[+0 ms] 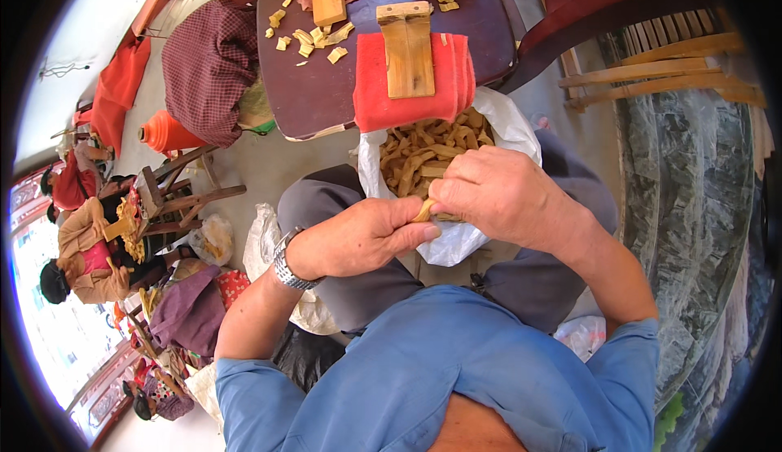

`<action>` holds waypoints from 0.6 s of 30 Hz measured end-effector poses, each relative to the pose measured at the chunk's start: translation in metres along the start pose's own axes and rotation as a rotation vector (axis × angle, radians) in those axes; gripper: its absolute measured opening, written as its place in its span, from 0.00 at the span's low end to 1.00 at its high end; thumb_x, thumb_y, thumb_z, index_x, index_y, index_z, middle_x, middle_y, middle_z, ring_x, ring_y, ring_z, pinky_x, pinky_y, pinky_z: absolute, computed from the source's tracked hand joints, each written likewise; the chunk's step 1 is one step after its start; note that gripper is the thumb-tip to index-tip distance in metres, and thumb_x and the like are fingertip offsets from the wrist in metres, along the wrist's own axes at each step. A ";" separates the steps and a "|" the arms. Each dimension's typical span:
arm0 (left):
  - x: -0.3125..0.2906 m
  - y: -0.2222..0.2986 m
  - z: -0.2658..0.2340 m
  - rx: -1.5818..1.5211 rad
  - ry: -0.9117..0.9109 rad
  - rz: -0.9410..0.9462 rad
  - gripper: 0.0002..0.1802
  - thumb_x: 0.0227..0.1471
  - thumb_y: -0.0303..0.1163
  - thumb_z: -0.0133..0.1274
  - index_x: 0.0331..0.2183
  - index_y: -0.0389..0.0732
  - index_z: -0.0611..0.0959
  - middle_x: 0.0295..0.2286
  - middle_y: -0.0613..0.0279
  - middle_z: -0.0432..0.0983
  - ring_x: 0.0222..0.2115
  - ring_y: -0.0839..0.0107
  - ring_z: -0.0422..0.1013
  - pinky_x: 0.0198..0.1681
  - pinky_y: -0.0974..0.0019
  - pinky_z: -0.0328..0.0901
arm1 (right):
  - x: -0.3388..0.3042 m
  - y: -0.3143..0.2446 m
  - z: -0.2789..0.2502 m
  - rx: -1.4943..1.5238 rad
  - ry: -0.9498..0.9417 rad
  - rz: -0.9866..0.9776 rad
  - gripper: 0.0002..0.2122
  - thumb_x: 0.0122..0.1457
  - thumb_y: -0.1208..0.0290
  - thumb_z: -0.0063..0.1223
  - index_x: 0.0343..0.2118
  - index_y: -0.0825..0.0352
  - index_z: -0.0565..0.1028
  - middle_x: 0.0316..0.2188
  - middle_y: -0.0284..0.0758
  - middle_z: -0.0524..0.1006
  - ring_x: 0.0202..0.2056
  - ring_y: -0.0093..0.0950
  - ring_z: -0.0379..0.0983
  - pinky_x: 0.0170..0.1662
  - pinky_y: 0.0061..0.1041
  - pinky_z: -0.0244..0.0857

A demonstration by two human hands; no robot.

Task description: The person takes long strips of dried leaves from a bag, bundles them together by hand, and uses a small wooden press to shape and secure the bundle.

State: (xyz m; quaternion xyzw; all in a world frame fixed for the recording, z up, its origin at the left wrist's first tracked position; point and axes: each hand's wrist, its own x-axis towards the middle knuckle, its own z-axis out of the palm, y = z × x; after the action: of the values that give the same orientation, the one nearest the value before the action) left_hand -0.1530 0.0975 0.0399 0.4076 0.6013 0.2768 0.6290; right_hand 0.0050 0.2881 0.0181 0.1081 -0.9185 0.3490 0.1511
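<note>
Grips a small yellowish piece (424,210) between both hands, directly above the near side of an open white bag (454,244). Pinches it with thumb and forefinger of the left hand (358,236); holds the other end in the bent fingers of the right hand (505,195). Cannot tell the exact fingertip placement on the right, partly hidden behind the knuckles.

Risks splitting the piece through too sharp a bend or twist, judging by its apparent thinness. Risks losing it, too, through any slackening of so narrow a hold, most likely down among the brown strips (423,159) in the bag, and perhaps hard to pick out there again.

Might spill some strips by bumping the soft, floppy bag with a knee (309,208), given its place between both legs. Might also snag the folded red cloth (375,98) at the near edge of the counter (297,98) on a forward reach, bringing down the wooden block (410,61) resting on it, possibly straight into the bag.
</note>
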 end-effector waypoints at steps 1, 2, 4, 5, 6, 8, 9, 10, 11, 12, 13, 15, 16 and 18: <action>-0.001 0.000 -0.003 0.014 -0.045 -0.031 0.17 0.67 0.42 0.49 0.35 0.37 0.75 0.22 0.61 0.67 0.23 0.71 0.63 0.30 0.63 0.63 | 0.002 0.001 -0.001 0.014 -0.029 -0.011 0.09 0.56 0.70 0.60 0.27 0.62 0.70 0.23 0.33 0.67 0.27 0.32 0.71 0.31 0.31 0.66; -0.004 0.002 -0.008 -0.021 -0.051 -0.101 0.19 0.67 0.43 0.47 0.32 0.37 0.74 0.20 0.58 0.66 0.23 0.66 0.64 0.30 0.61 0.63 | -0.002 0.001 0.000 0.067 -0.078 0.006 0.09 0.56 0.70 0.60 0.27 0.62 0.69 0.23 0.33 0.67 0.27 0.32 0.71 0.31 0.32 0.66; -0.010 -0.003 -0.009 0.051 -0.104 -0.046 0.19 0.67 0.43 0.47 0.31 0.37 0.74 0.21 0.56 0.66 0.23 0.62 0.64 0.30 0.60 0.63 | -0.013 -0.001 0.002 0.175 -0.178 0.036 0.08 0.56 0.70 0.59 0.27 0.62 0.69 0.22 0.33 0.66 0.27 0.32 0.70 0.31 0.32 0.66; -0.012 -0.005 -0.010 0.087 -0.129 -0.017 0.20 0.67 0.43 0.47 0.31 0.37 0.74 0.21 0.55 0.67 0.23 0.61 0.64 0.31 0.59 0.64 | -0.013 -0.002 0.002 0.182 -0.191 0.054 0.09 0.56 0.70 0.59 0.26 0.63 0.69 0.22 0.33 0.66 0.26 0.32 0.70 0.31 0.32 0.66; -0.015 -0.005 -0.015 0.040 -0.115 -0.033 0.19 0.67 0.43 0.47 0.31 0.37 0.74 0.21 0.53 0.67 0.23 0.58 0.65 0.31 0.58 0.64 | -0.010 -0.004 0.002 0.189 -0.205 0.071 0.09 0.56 0.70 0.59 0.26 0.63 0.69 0.22 0.33 0.66 0.26 0.32 0.70 0.31 0.32 0.66; -0.012 -0.010 -0.017 0.105 0.030 0.010 0.18 0.66 0.42 0.48 0.31 0.36 0.75 0.22 0.53 0.67 0.24 0.58 0.65 0.31 0.58 0.64 | -0.005 0.000 0.004 0.195 -0.140 0.068 0.07 0.56 0.72 0.59 0.27 0.63 0.70 0.22 0.32 0.66 0.26 0.32 0.69 0.31 0.33 0.66; -0.009 -0.013 -0.018 0.137 0.102 0.032 0.18 0.66 0.42 0.49 0.31 0.36 0.75 0.22 0.53 0.67 0.24 0.57 0.65 0.31 0.58 0.64 | -0.005 0.007 0.005 0.121 -0.099 0.059 0.06 0.56 0.72 0.59 0.28 0.63 0.72 0.23 0.32 0.68 0.26 0.31 0.70 0.31 0.33 0.66; -0.003 -0.015 -0.023 0.166 0.173 0.036 0.17 0.66 0.41 0.50 0.32 0.36 0.76 0.23 0.53 0.68 0.25 0.59 0.66 0.32 0.59 0.65 | -0.004 0.017 0.006 0.047 -0.054 0.048 0.05 0.55 0.72 0.59 0.29 0.63 0.73 0.23 0.32 0.69 0.27 0.31 0.70 0.32 0.33 0.66; 0.005 -0.012 -0.029 0.171 0.273 0.077 0.15 0.65 0.39 0.50 0.34 0.36 0.78 0.25 0.56 0.70 0.26 0.62 0.67 0.34 0.61 0.66 | -0.003 0.028 0.007 -0.034 -0.011 0.041 0.04 0.55 0.73 0.60 0.31 0.63 0.74 0.24 0.32 0.70 0.27 0.31 0.71 0.32 0.33 0.66; 0.012 -0.011 -0.037 0.165 0.352 0.078 0.13 0.65 0.37 0.51 0.36 0.36 0.78 0.26 0.57 0.71 0.27 0.65 0.68 0.34 0.63 0.66 | 0.001 0.039 0.012 -0.120 0.121 0.053 0.06 0.55 0.74 0.60 0.36 0.62 0.78 0.26 0.31 0.73 0.29 0.29 0.73 0.33 0.32 0.67; 0.020 -0.010 -0.044 0.155 0.436 0.077 0.12 0.65 0.36 0.51 0.38 0.35 0.79 0.27 0.59 0.71 0.28 0.67 0.68 0.34 0.65 0.67 | 0.007 0.047 0.008 -0.192 0.142 0.062 0.06 0.55 0.73 0.60 0.37 0.62 0.78 0.27 0.30 0.74 0.29 0.29 0.73 0.34 0.31 0.67; 0.038 -0.009 -0.054 0.065 0.594 0.131 0.11 0.64 0.33 0.52 0.41 0.34 0.80 0.27 0.60 0.72 0.28 0.70 0.69 0.35 0.67 0.67 | 0.023 0.061 0.002 -0.336 0.187 0.076 0.08 0.55 0.73 0.60 0.38 0.62 0.80 0.28 0.29 0.76 0.30 0.28 0.75 0.34 0.30 0.68; 0.048 -0.007 -0.061 0.024 0.670 0.155 0.11 0.63 0.31 0.52 0.42 0.34 0.80 0.27 0.61 0.72 0.29 0.71 0.69 0.35 0.68 0.67 | 0.030 0.070 0.002 -0.374 0.241 0.075 0.08 0.55 0.72 0.61 0.38 0.62 0.80 0.28 0.29 0.77 0.31 0.28 0.75 0.34 0.29 0.68; 0.062 0.001 -0.073 0.079 0.788 0.193 0.10 0.62 0.29 0.53 0.42 0.34 0.81 0.27 0.62 0.72 0.29 0.72 0.69 0.34 0.70 0.66 | 0.045 0.087 0.002 -0.450 0.347 0.064 0.08 0.55 0.72 0.61 0.38 0.61 0.80 0.27 0.29 0.78 0.31 0.28 0.75 0.34 0.28 0.68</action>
State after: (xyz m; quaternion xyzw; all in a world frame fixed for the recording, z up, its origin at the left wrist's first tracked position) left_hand -0.2172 0.1631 0.0117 0.3487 0.7654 0.4463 0.3056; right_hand -0.0634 0.3465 -0.0203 -0.0187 -0.9363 0.1544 0.3149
